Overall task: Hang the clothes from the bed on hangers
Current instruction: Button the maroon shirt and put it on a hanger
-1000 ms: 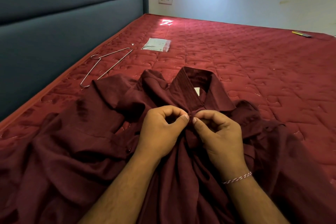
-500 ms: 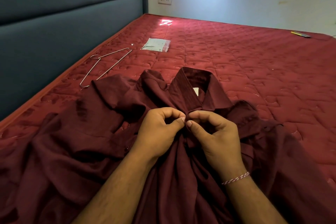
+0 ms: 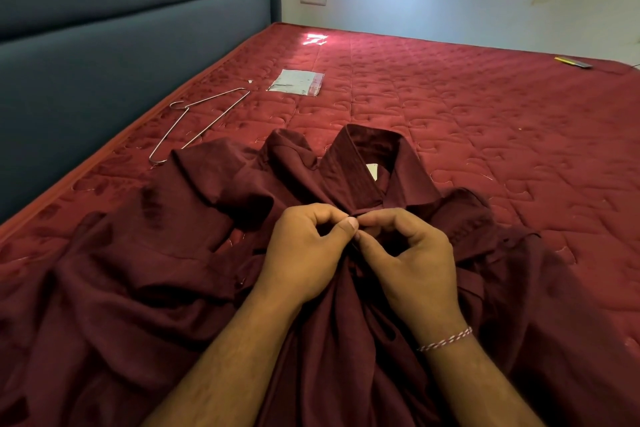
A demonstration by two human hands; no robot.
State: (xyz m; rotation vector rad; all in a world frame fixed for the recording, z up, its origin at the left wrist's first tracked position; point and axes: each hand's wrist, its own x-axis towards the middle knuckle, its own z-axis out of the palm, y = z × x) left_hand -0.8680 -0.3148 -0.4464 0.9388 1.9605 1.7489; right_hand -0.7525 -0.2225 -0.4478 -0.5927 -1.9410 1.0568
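A maroon collared shirt [image 3: 145, 274] lies rumpled on the red quilted mattress [image 3: 485, 135], collar pointing away from me, a white label showing inside the collar. My left hand [image 3: 304, 253] and my right hand [image 3: 415, 260] meet just below the collar. Each pinches the shirt's front edge between thumb and forefinger, fingertips almost touching. What lies between the fingertips is too small to tell. A bare wire hanger [image 3: 197, 125] lies flat on the mattress to the upper left of the shirt, apart from both hands.
A small clear plastic packet [image 3: 298, 82] lies beyond the hanger. A thin yellow and grey object [image 3: 573, 62] sits at the far right edge of the mattress. A blue padded headboard [image 3: 121, 55] runs along the left, a white wall with a socket behind.
Both hands stayed together at the shirt front below the collar, shifting only slightly; the fingertips have drawn closer. The hanger has not moved.
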